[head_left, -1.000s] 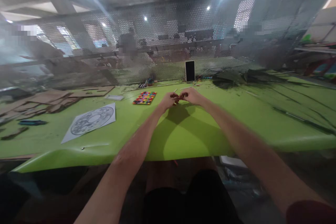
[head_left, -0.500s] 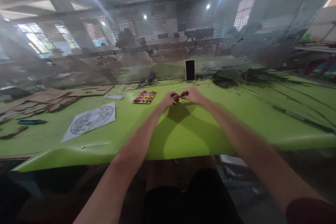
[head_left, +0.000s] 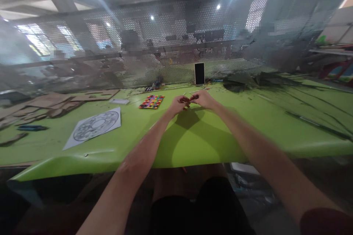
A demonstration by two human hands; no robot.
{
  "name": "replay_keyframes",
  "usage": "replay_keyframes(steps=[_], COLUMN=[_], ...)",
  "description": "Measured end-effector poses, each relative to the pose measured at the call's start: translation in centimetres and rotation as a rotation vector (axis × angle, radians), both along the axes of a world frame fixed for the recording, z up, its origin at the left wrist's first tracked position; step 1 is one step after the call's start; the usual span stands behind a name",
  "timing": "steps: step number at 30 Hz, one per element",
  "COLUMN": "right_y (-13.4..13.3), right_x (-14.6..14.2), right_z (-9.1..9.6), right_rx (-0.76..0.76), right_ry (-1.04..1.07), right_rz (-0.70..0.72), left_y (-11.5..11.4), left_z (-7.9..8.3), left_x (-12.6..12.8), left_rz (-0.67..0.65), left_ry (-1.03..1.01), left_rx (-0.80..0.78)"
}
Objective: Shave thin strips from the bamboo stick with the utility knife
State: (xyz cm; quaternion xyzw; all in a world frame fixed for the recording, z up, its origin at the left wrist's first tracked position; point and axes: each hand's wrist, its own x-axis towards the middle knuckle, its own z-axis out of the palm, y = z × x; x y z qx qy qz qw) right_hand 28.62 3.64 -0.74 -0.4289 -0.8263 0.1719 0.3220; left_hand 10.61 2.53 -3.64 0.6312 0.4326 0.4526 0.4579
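Note:
Over the middle of the green-covered table (head_left: 204,147), my left hand (head_left: 179,104) and my right hand (head_left: 202,98) meet fingertip to fingertip. Both are closed in a pinch, and whatever lies between the fingers is too small and dark to name. Thin pale sticks (head_left: 200,90) lie on the table just beyond my hands. A square, multicoloured checkered piece (head_left: 152,102) rests left of my left hand, apart from it. Behind my hands a phone-like dark screen with a pale frame (head_left: 199,73) stands upright.
At left are a paper with a printed ring pattern (head_left: 96,125), stacked cardboard pieces (head_left: 52,104) and a dark blue-green tool (head_left: 32,128). Dark leaf-like sheets (head_left: 241,80) and long dark strips (head_left: 317,124) lie at right. A perforated screen (head_left: 171,49) rises behind the table.
My fingers have shifted slightly, and the two hands have drawn a little closer at the fingertips. Objects on the table stay where they were.

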Motion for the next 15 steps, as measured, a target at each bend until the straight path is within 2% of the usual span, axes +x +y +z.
replay_keyframes(steps=[9, 15], right_y=[0.18, 0.08], right_x=[-0.01, -0.08], right_z=[0.01, -0.06], right_rx=[0.006, -0.022], right_ry=[0.027, 0.036], right_rz=[0.034, 0.034], left_y=[0.18, 0.12], left_z=[-0.31, -0.17], left_x=[0.36, -0.02], left_rz=[0.029, -0.011], left_ry=[-0.049, -0.044], left_rx=[0.046, 0.035])
